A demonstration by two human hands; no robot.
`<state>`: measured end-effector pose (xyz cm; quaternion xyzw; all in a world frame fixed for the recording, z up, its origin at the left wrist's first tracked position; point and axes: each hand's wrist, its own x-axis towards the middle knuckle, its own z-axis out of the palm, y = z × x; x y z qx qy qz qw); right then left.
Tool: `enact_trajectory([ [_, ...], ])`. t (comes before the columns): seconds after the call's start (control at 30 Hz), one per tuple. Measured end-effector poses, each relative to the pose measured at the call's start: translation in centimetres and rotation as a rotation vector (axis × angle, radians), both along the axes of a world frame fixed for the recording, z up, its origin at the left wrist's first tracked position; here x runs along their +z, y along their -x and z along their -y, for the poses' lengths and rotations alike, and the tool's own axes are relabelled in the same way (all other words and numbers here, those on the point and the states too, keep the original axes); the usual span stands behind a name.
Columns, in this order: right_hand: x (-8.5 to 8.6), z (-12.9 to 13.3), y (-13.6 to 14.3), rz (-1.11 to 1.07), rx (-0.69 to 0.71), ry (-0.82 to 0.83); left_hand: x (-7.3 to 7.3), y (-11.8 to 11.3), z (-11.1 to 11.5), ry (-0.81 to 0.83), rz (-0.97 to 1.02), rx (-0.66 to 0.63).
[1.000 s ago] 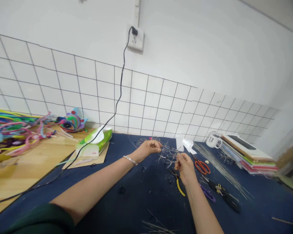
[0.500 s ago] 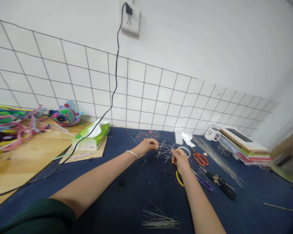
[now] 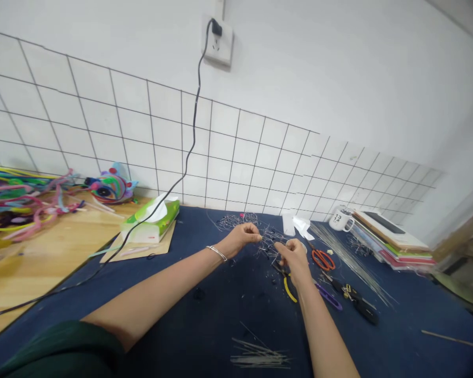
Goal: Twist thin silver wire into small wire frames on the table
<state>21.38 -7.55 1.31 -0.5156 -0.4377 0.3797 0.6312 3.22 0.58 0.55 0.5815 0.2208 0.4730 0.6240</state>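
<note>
Between my two hands hangs a lattice of thin bent wire (image 3: 268, 242), silvery and dark, above the blue cloth. My left hand (image 3: 242, 239), with a bracelet at the wrist, pinches its left side with thumb and fingertips. On the right side my right hand (image 3: 294, 254) has its fingers closed on the wire too. Where the fingertips meet the thin wire is too small to make out exactly. Just below my right hand lies a tool with yellow handles (image 3: 289, 290), its head partly hidden. Orange-handled scissors (image 3: 323, 259) lie to the right.
Wire coils (image 3: 236, 220) lie behind my hands. Cut wires (image 3: 260, 357) are at the front, long wires (image 3: 350, 262) at right. Black pliers (image 3: 357, 302), a purple-handled tool (image 3: 329, 296), a mug (image 3: 341, 220), stacked books (image 3: 394, 236) and a tissue pack (image 3: 152, 220) surround the cloth. A cord (image 3: 187, 163) crosses left.
My hands have drawn slightly closer together around the wire lattice, and its tilt looks different. The view has shifted a little, with the wall socket lower and further right.
</note>
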Motion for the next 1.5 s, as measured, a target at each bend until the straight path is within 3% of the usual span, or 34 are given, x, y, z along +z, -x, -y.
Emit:
enact_trajectory([
  [0.27, -0.2, 0.1, 0.9, 0.211, -0.188, -0.056, 0.5, -1.0, 2.1, -0.173, -0.179, 0.288],
  [0.47, 0.3, 0.2, 0.6, 0.064, 0.042, 0.002, 1.7, -0.8, 3.0, -0.221, -0.155, 0.129],
  [0.67, 0.4, 0.2, 0.8, -0.03, 0.145, 0.011, 1.9, -0.7, 3.1, -0.262, -0.184, 0.187],
  [0.83, -0.4, -0.2, 1.1, -0.108, 0.166, -0.007, 1.9, -0.9, 3.3, -0.233, -0.174, 0.189],
  [1.0, -1.3, -0.2, 2.0, -0.09, 0.163, -0.011, 1.5, -1.4, 3.7, -0.178, -0.137, 0.095],
  [1.17, -0.6, 0.1, 1.8, -0.193, 0.183, -0.014, 1.8, -1.0, 3.2, -0.106, -0.025, 0.017],
  [1.5, 0.3, 0.0, 1.0, -0.302, 0.177, 0.016, 2.1, 0.0, 1.6, 0.014, 0.121, 0.06],
])
